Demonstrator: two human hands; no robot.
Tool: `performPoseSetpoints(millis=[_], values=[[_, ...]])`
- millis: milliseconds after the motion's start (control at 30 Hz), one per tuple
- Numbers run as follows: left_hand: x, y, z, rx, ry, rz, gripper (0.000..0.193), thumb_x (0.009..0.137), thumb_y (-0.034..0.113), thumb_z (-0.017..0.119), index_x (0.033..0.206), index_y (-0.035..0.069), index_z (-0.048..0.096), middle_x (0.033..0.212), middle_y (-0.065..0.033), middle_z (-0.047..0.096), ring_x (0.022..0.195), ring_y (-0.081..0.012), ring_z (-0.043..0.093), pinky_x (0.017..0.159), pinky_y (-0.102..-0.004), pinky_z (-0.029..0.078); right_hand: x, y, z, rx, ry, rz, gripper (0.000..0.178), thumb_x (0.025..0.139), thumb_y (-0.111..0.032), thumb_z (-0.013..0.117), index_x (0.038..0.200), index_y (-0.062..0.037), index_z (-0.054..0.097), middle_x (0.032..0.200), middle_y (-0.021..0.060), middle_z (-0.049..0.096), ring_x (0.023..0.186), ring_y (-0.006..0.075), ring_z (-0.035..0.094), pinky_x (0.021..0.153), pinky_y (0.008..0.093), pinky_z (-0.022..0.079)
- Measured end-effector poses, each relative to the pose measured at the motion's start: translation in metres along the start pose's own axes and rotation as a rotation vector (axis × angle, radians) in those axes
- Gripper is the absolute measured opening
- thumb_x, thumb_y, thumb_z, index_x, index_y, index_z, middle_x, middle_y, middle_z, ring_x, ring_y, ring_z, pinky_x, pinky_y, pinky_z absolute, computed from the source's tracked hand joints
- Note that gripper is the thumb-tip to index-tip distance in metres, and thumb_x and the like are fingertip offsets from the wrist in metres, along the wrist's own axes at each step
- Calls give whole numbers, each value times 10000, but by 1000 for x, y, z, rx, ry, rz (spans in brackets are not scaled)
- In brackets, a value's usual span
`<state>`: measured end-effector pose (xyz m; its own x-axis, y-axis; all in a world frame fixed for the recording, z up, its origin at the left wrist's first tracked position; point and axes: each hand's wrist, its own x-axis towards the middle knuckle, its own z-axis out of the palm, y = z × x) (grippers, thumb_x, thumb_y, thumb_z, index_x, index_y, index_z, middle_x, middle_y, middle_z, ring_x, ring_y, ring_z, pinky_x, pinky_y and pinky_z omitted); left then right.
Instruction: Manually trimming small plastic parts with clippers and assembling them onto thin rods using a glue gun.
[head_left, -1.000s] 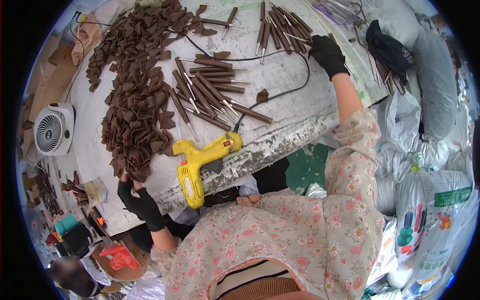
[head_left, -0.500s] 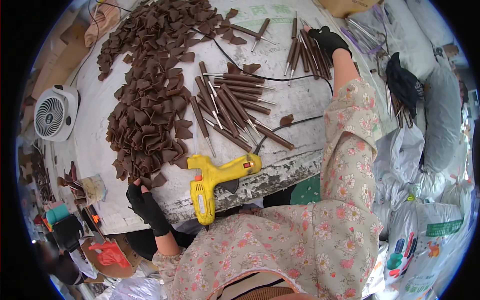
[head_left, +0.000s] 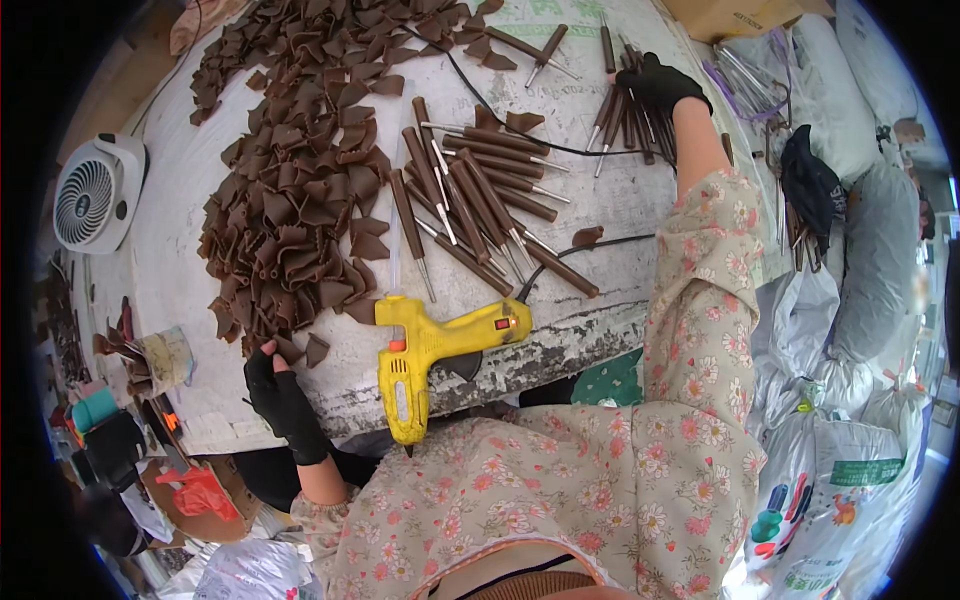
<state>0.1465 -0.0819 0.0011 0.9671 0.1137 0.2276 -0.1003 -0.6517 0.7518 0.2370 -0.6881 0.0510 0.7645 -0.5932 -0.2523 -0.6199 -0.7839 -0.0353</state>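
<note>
My right hand (head_left: 660, 85), in a black fingerless glove, is closed over a bundle of brown-handled metal rods (head_left: 632, 130) at the far right of the table; its palm hides part of them. My left hand (head_left: 285, 405), gloved the same way, rests at the near left edge. Its bare fingertips are stretched toward the near end of a large heap of brown leather-like pieces (head_left: 290, 235), and nothing shows in its grasp. More brown-handled rods (head_left: 480, 200) lie loosely piled mid-table. A yellow glue gun (head_left: 430, 345) lies between my arms at the near edge.
A white fan (head_left: 98, 195) stands at the left, with a tub (head_left: 165, 358) nearer me. A black cable (head_left: 480, 95) crosses the table behind the rod pile. Filled plastic bags (head_left: 850, 440) crowd the right side. An open carton (head_left: 205, 505) sits low at the left.
The whole view has shifted slightly. My right hand has come a little nearer and left over the rod bundle, covering more of it. My left hand stays by the heap.
</note>
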Motion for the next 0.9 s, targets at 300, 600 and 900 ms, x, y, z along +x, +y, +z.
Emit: performPoseSetpoints(millis=[300, 600, 900], values=[[1, 10, 2, -37, -3, -2, 161, 843, 37, 497, 976, 0, 582, 927, -70, 593, 856, -157, 539, 778, -269, 422, 7, -7, 10, 68, 182, 109, 509, 658, -365, 593, 1088, -94, 571, 1084, 174, 580, 1023, 300, 559, 865, 391, 439], [-1, 8, 5, -125, -22, -30, 143, 855, 61, 518, 956, 9, 605, 911, -61, 613, 857, -142, 556, 769, -268, 429, 38, 32, -10, 116, 440, -96, 631, 631, -366, 654, 1159, -64, 486, 1049, 197, 587, 992, 337, 561, 826, 393, 440], [-1, 6, -5, -95, -3, -70, 145, 849, 67, 532, 959, 14, 609, 905, -59, 620, 829, -136, 565, 739, -261, 440, -78, -165, -43, 336, 454, -696, 442, 734, -239, 619, 1118, -46, 515, 1044, 162, 586, 943, 317, 569, 788, 375, 459]])
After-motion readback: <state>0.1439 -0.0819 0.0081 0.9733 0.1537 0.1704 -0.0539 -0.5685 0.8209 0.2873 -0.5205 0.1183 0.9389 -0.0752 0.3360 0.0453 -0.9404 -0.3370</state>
